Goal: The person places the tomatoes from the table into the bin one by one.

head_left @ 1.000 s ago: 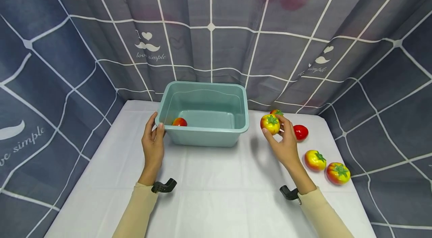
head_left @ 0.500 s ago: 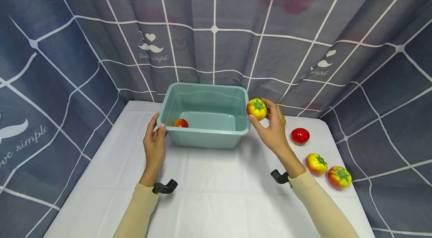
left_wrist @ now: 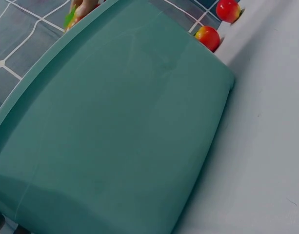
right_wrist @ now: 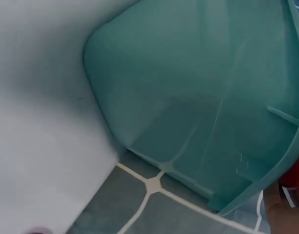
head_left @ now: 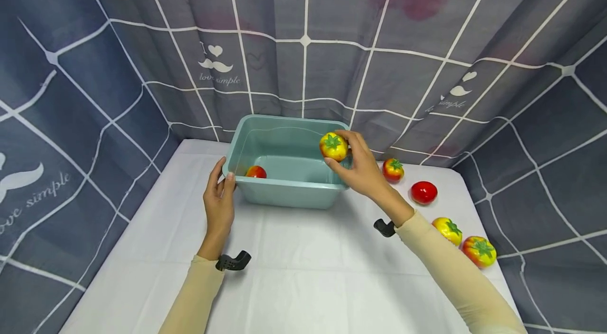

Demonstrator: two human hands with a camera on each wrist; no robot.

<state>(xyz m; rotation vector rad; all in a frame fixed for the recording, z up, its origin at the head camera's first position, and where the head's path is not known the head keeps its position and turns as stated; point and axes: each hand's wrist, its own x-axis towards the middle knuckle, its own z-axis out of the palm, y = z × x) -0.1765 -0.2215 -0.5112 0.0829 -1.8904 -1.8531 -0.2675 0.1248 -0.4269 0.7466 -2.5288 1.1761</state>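
My right hand (head_left: 362, 163) pinches a glossy yellow-and-red tomato (head_left: 333, 146) with a green leafy top, over the right end of a pale teal plastic bin (head_left: 284, 194). In the right wrist view, the tomato's red side (right_wrist: 296, 174) shows past the bin's rim. My left hand (head_left: 219, 202) grips the bin at its front left corner, thumb on the near side. Inside the bin, at the left, lies a red-orange fruit (head_left: 256, 172), partly hidden by the front wall. The left wrist view is mostly filled by the bin's outer wall (left_wrist: 115, 122).
Right of the bin, on the white-covered table (head_left: 294, 292), lie a red tomato with green leaves (head_left: 393, 169), a plain red fruit (head_left: 423, 193) and two yellow-red tomatoes, one nearer the bin (head_left: 448, 231), one near the edge (head_left: 479, 251). A grey checked curtain (head_left: 265, 76) surrounds the table.
My right hand has carried the yellow-and-red tomato leftward from the table's right side, across the bin's right rim, to above the bin. My left hand keeps its grip on the bin.
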